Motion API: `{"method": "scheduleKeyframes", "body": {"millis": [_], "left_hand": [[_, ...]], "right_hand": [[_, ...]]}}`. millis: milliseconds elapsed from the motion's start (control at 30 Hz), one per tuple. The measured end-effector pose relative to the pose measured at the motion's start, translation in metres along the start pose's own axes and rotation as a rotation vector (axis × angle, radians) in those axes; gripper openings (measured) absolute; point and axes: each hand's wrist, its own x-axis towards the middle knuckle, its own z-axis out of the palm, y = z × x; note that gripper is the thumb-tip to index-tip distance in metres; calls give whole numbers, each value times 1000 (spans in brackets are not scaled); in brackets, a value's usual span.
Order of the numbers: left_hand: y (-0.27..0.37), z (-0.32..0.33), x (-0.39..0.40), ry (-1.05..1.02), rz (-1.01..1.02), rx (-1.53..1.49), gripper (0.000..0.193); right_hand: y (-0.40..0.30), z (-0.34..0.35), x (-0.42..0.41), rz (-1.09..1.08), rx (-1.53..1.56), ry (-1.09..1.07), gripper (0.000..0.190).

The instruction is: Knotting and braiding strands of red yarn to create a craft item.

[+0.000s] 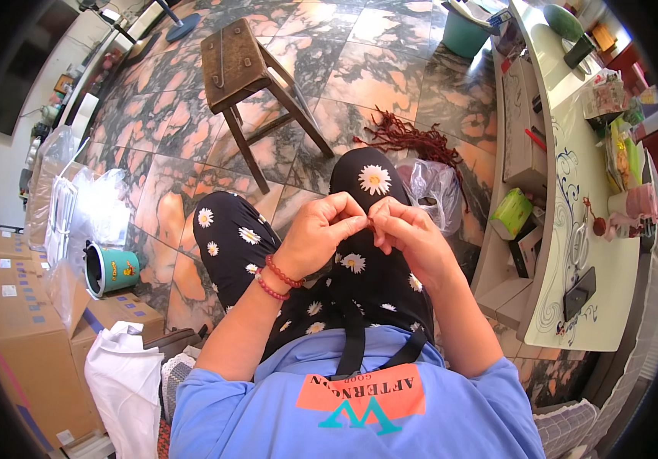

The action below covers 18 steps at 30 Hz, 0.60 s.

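Over my knees, the fingertips of my left hand (320,229) and my right hand (412,229) meet in a pinch. Between them shows a small dark red piece (370,222), perhaps cord; my fingers hide most of it. Just past my right knee, a bundle of dark red knotted cords (415,135) lies spread on the floor. Some of its strands hang over a clear plastic bag (435,192) beside that knee. What the bag holds is hard to make out.
A wooden stool (234,63) stands ahead on the marbled tile floor (363,74). To the right is a low table (570,229) bearing scissors (579,244), a phone (580,294) and packages. Cardboard boxes (24,333) and a teal bucket (119,268) are at left.
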Motion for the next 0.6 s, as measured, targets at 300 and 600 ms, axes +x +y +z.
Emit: {"method": "scheduleKeyframes", "body": {"millis": [300, 600], "left_hand": [[-31, -12, -1, 180, -58, 41, 7], [-18, 19, -1, 195, -79, 23, 10]], "right_hand": [[-1, -40, -24, -298, 701, -178, 35], [5, -6, -40, -329, -288, 454, 6]]}}
